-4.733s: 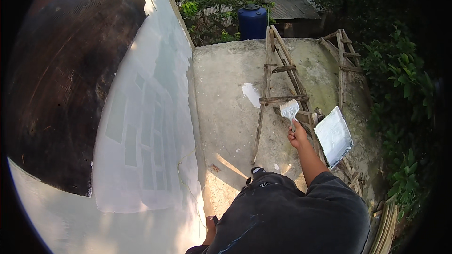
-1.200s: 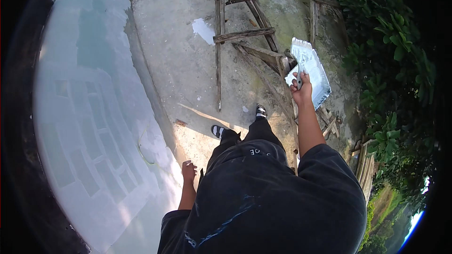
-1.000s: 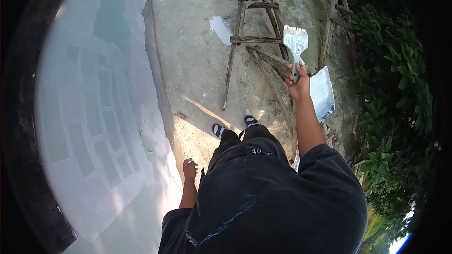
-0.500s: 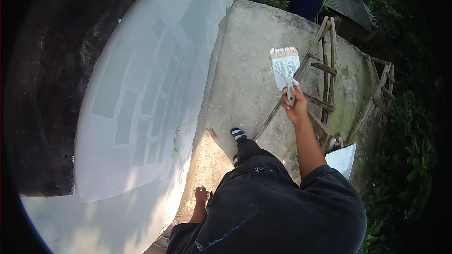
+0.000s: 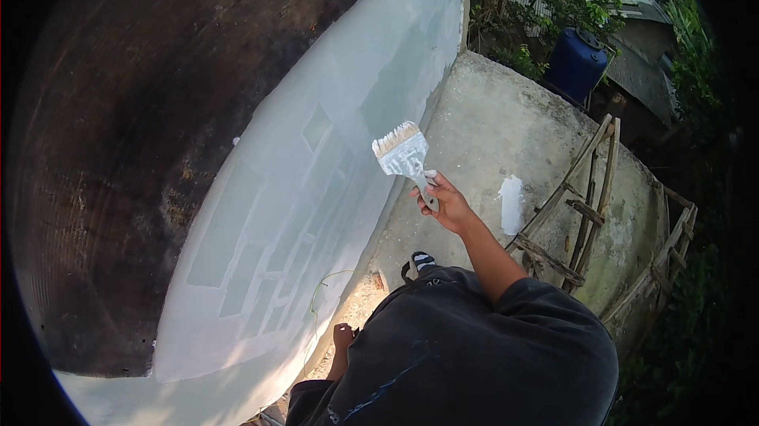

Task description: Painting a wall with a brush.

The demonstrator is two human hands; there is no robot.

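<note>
My right hand (image 5: 444, 203) grips the pale handle of a wide, flat paintbrush (image 5: 405, 153). White paint coats its bristles and much of its body, and the bristles point up and left toward the wall. From this view I cannot tell if they touch the wall (image 5: 261, 268), which is whitish with several darker grey-green patches. Low beside my body hangs my left hand (image 5: 343, 335), its fingers curled in and nothing visible in them.
Wooden frames like ladders (image 5: 581, 213) lie on the concrete floor (image 5: 490, 118) to the right, near a white patch (image 5: 511, 205). A blue barrel (image 5: 577, 66) stands beyond the far edge. A thin yellow-green cord (image 5: 318, 295) runs by the wall's foot. Dark brown sheeting (image 5: 158, 110) fills the upper left.
My right hand has swung the paintbrush left, toward the wall, and the brush now tilts left. The view has turned, and the white patch on the floor shows fully. My left hand stays low.
</note>
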